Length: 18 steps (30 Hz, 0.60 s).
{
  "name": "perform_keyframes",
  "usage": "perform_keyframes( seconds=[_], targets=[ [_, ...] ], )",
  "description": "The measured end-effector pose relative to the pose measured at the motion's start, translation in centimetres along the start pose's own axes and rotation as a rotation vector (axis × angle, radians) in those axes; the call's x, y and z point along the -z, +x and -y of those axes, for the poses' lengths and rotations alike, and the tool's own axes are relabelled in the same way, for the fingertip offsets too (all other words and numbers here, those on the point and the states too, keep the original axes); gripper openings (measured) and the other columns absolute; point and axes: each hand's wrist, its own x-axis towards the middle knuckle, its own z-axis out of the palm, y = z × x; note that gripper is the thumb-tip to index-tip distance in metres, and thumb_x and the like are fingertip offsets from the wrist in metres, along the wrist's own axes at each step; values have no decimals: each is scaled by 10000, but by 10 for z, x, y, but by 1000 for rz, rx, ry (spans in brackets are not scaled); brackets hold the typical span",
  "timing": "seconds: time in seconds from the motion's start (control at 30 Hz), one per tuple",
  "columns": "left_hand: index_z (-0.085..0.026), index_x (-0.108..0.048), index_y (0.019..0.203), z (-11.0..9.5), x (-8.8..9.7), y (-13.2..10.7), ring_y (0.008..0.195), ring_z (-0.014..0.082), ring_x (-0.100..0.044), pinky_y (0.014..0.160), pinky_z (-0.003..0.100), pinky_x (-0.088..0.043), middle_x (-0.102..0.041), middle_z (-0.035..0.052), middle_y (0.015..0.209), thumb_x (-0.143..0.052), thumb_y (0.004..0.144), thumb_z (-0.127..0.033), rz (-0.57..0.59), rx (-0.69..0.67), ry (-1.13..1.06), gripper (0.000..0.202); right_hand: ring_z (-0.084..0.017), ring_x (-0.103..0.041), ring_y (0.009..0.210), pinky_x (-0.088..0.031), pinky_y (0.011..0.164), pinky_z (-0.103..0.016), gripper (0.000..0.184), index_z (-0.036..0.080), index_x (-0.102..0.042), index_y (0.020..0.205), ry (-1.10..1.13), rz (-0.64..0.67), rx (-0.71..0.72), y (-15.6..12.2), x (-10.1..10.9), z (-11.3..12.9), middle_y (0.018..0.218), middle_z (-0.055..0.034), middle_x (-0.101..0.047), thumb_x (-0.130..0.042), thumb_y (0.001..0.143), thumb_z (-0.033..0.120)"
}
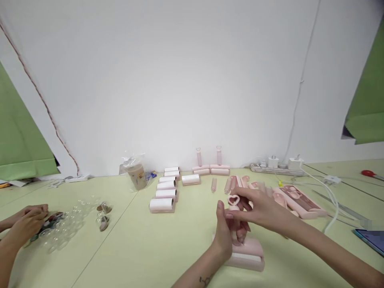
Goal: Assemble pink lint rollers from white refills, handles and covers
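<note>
My left hand [224, 234] is wrapped round a pink lint roller handle, most of which its fingers hide. At the top of the handle, my right hand [255, 206] pinches the cap below a pale pink heart-shaped loop [233, 201]. Just under my hands a pink lint roller body [246, 262] with a white roll lies on the table. The handle's lower end is at the body's top; whether they are joined I cannot tell. Two finished-looking lint rollers [220, 169] with upright heart-topped handles stand against the wall.
Several white-rolled pieces [162, 205] line up left of centre, near a bagged drink cup [137, 176]. Pink parts [300, 200], scissors [339, 206], a power strip [277, 170] and a phone [372, 240] lie rightward. At far left, another person's hands [28, 220] work beside clear round pieces [67, 228].
</note>
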Motion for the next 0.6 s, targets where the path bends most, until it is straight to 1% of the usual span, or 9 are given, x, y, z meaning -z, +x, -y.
perform_keyframes(
  seconds=[0.13, 0.2, 0.3, 0.33, 0.4, 0.47, 0.6],
  targets=[
    [-163, -434, 484, 0, -1, 0, 272, 41, -234, 304, 205, -136, -362, -42, 351, -232, 551, -842, 1, -43, -47, 712, -155, -503, 609, -411, 536, -248, 276, 218, -516, 794, 104, 54, -27, -6, -3, -6, 638, 23, -509, -545, 741, 487],
    [-160, -431, 473, -1, -2, 0, 271, 37, -235, 301, 204, -136, -372, -36, 357, -237, 553, -838, 21, -52, -48, 710, -158, -503, 625, -432, 558, -262, 273, 218, -510, 803, 148, 52, -30, -8, -5, -9, 670, 13, -510, -524, 760, 488],
    [-159, -426, 481, -2, -3, -1, 268, 33, -241, 301, 196, -133, -380, -33, 355, -230, 582, -826, 51, -68, -56, 702, -168, -512, 655, -459, 595, -281, 264, 229, -520, 891, 212, 66, -9, -8, -6, -11, 710, 2, -519, -522, 772, 464],
    [-163, -422, 497, -2, -4, -1, 263, 31, -238, 297, 193, -127, -383, -37, 352, -238, 588, -823, 53, -76, -72, 691, -172, -518, 665, -464, 608, -287, 253, 233, -533, 894, 219, 78, 3, -8, -7, -11, 718, -2, -528, -523, 774, 455],
    [-170, -422, 549, -2, -6, 0, 251, 27, -218, 287, 186, -105, -390, -49, 351, -276, 596, -812, 47, -93, -122, 660, -180, -523, 681, -464, 633, -294, 221, 234, -563, 832, 195, 86, 29, -7, -9, -13, 717, -7, -540, -527, 775, 445],
    [-179, -419, 598, -1, -7, 1, 245, 24, -194, 279, 181, -80, -399, -61, 355, -310, 599, -803, 38, -105, -169, 633, -186, -526, 694, -461, 653, -296, 219, 230, -568, 749, 150, 67, 46, -7, -11, -15, 717, -10, -552, -529, 773, 444],
    [-178, -432, 626, 1, -8, 1, 252, 26, -180, 276, 175, -76, -369, -70, 340, -268, 609, -806, 40, -93, -161, 650, -187, -559, 699, -467, 646, -283, 220, 234, -537, 723, 154, 36, 24, -8, -16, -18, 781, -12, -596, -492, 792, 438]
  ],
)
